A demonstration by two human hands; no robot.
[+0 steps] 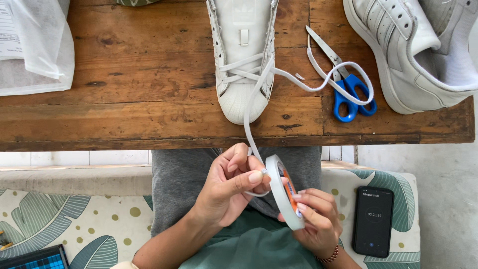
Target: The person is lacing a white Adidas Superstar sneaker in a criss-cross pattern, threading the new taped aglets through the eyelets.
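My left hand (229, 187) pinches the end of a white shoelace (251, 124) against a roll of white tape (284, 192), just below the table edge over my lap. My right hand (316, 221) grips the roll from below and holds it on edge. The lace runs up to a white sneaker (244, 55) whose toe points at me on the wooden table (124, 99). Its other lace end loops right over blue-handled scissors (343, 84).
A second white sneaker (413, 50) lies on its side at the table's right end. White fabric with a paper sheet (35, 45) sits at the left. A black phone showing a timer (373, 221) rests on the leaf-patterned cushion (74, 219) to my right.
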